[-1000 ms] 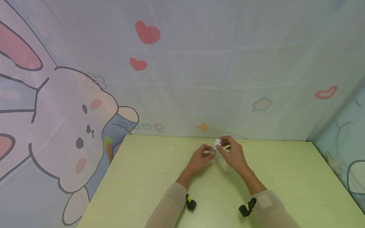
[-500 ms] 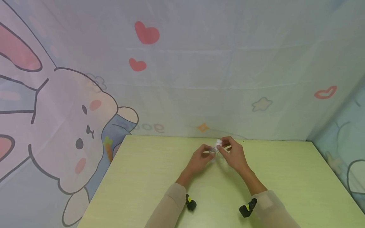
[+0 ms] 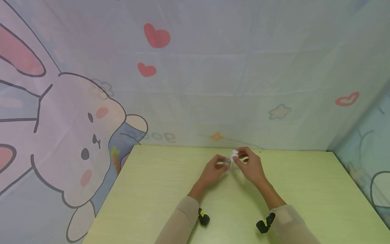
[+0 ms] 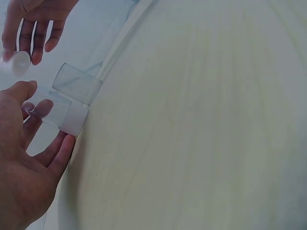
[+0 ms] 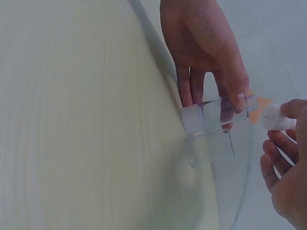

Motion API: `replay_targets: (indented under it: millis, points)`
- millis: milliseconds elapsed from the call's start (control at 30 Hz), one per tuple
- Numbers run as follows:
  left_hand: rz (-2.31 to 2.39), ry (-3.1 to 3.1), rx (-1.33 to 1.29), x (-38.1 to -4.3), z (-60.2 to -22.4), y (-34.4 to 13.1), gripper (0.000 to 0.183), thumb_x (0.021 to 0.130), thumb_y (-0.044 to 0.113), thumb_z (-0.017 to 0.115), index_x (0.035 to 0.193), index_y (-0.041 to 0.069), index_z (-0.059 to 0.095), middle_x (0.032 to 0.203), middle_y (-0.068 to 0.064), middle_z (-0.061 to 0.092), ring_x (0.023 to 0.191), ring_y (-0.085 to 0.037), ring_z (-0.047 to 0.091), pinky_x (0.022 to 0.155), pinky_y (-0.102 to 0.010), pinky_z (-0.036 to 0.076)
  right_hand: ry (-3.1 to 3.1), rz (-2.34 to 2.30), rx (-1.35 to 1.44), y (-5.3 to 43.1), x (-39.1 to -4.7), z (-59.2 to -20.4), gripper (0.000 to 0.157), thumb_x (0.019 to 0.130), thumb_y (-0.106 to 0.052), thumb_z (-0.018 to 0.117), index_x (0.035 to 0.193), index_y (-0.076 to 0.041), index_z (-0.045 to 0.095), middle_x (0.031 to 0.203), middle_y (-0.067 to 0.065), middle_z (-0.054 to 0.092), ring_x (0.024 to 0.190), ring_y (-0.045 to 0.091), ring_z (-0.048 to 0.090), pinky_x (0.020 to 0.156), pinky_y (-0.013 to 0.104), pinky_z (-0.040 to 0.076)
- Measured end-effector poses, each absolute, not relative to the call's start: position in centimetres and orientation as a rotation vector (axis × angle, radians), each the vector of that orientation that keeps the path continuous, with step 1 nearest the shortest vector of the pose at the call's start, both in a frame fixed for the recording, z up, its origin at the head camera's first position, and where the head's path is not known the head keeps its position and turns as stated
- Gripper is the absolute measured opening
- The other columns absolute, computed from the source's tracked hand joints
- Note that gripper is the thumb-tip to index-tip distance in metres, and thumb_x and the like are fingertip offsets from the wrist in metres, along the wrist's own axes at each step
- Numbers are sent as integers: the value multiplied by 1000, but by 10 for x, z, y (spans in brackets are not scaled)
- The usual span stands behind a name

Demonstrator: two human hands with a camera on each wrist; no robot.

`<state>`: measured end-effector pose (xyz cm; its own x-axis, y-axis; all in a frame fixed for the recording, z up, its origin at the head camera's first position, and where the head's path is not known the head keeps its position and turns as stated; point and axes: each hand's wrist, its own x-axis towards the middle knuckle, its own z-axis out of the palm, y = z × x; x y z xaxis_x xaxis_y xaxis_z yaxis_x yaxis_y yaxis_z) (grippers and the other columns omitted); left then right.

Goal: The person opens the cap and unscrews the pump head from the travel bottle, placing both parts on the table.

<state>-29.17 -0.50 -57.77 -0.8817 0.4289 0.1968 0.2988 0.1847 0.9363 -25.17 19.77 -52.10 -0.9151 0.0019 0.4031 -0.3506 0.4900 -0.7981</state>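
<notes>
My left hand (image 3: 212, 170) grips a small clear bottle (image 5: 216, 114) around its side. The bottle has a white base (image 5: 193, 120) by the table and a bare threaded neck (image 5: 251, 103). My right hand (image 3: 251, 166) pinches a white cap (image 5: 273, 118) between thumb and fingers, a short gap away from the neck. That cap (image 4: 20, 63) also shows in the left wrist view, with its round end towards the bottle. A clear open cylinder (image 4: 76, 84), like a cover, stands on the table beside the bottle, touched by neither hand.
The pale yellow-green table (image 3: 146, 189) ends at a back edge just beyond the hands. A printed cloth wall (image 3: 195, 84) rises behind it, and another cloth (image 3: 371, 152) hangs at the right.
My right hand has moved the white cap slightly right and away from the bottle, so the neck shows more. My left hand and the bottle stay nearly in place.
</notes>
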Motion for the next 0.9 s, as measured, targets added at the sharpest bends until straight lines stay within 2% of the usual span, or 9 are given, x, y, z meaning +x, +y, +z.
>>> replay_targets:
  millis: [133, 467, 767, 900]
  points:
    - [1800, 2328, 736, -291, -577, -5, 29, 106, 29, 69, 131, 16, 61, 139, -5, 66, 121, -30, 70, 98, -38, 60, -2389, 1403, 288, 200, -252, -522, 36, 101, -20, 77, 130, -2, 64, 107, 10, 71, 103, 26, 67, 82, 33, 55]
    - [1822, 2342, 729, -291, -577, -4, 27, 105, 25, 71, 130, 16, 62, 136, -5, 68, 118, -30, 72, 96, -39, 60, -2391, 1404, 269, 201, -251, -524, 33, 100, -19, 77, 127, -4, 65, 106, 10, 71, 101, 26, 67, 80, 27, 53]
    - [1814, 2348, 728, -293, -579, -4, 27, 105, 23, 71, 129, 15, 63, 135, -6, 68, 118, -29, 72, 96, -37, 60, -2374, 1407, 272, 202, -253, -525, 33, 99, -17, 78, 126, -1, 66, 104, 11, 72, 99, 28, 67, 80, 31, 55]
    - [1812, 2354, 714, -293, -580, -4, 26, 105, 25, 71, 129, 16, 63, 134, -5, 68, 118, -28, 72, 97, -38, 60, -2379, 1415, 261, 203, -252, -526, 33, 99, -17, 78, 125, -1, 66, 104, 12, 72, 100, 28, 67, 80, 28, 54]
